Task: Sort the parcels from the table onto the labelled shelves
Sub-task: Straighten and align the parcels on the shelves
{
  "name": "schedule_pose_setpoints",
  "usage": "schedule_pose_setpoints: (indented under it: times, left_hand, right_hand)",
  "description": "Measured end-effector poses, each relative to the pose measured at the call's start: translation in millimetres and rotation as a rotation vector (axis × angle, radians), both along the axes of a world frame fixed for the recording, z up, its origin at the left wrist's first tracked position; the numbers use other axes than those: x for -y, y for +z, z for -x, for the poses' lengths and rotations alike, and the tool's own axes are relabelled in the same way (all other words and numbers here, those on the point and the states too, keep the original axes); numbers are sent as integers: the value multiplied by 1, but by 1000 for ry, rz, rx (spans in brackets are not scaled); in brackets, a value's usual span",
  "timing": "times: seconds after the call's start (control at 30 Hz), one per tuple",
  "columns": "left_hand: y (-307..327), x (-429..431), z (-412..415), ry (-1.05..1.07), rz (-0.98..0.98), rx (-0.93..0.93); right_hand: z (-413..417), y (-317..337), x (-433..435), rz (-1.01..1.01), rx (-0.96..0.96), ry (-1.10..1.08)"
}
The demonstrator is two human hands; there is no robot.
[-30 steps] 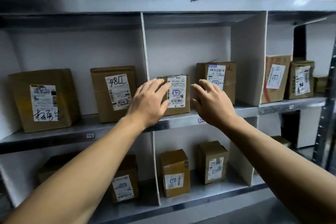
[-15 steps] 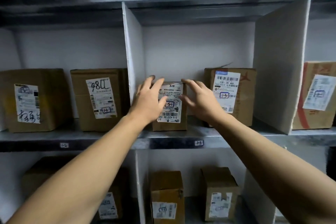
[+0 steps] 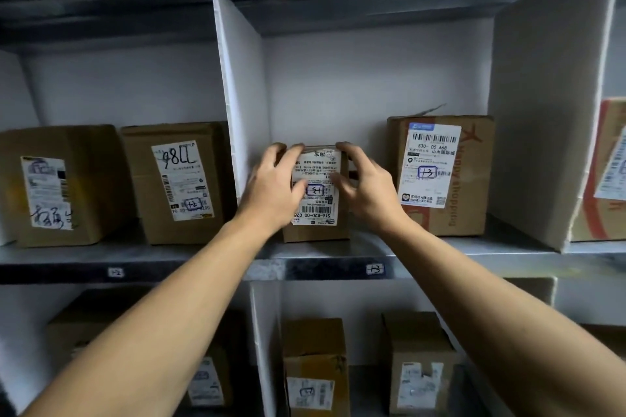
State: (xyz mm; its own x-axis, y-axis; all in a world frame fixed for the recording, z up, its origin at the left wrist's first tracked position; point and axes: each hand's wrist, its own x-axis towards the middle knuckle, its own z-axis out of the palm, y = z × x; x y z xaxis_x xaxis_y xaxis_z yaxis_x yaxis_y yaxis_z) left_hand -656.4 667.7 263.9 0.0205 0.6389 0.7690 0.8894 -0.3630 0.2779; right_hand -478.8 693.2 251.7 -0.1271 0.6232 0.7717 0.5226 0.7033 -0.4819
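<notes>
A small brown parcel (image 3: 316, 230) with an upside-down white label marked 1-3 stands on the middle shelf (image 3: 474, 249), in the compartment tagged 1-3 (image 3: 375, 269). My left hand (image 3: 274, 186) grips its left side, fingers curled over the top left corner. From the other side my right hand (image 3: 367, 184) holds the right edge, fingers hooked over the top right corner. A larger parcel (image 3: 474, 179), also marked 1-3, stands to the right in the same compartment.
White dividers (image 3: 237, 95) (image 3: 535, 112) wall the compartment. The left compartment, tagged 1-2 (image 3: 116, 272), holds two brown parcels (image 3: 183, 183) (image 3: 61, 184). Another parcel (image 3: 606, 173) shows at far right. Several boxes (image 3: 315, 369) stand on the lower shelf.
The view has closed in on the 1-3 compartment. Both hands pushed the small parcel further back onto the shelf and now curl over its top corners.
</notes>
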Motion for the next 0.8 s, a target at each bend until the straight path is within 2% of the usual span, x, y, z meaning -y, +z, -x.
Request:
schedule_pose_setpoints:
  times: [0.17,0.27,0.43,0.57,0.8]
  left_hand:
    - [2,2,-1,-14,6,22]
    - [4,10,-4,-3,-67,26]
    - [14,18,-19,-125,-250,36]
    - [25,19,-52,-214,-337,9]
    - [46,10,-113,-272,-267,-144]
  right_hand:
    - [-1,4,5,27,50,-39]
    - [-5,5,14,3,88,-96]
    - [-36,7,35,-192,137,-220]
    - [-75,9,46,-268,139,-367]
    - [-141,31,44,-312,195,-516]
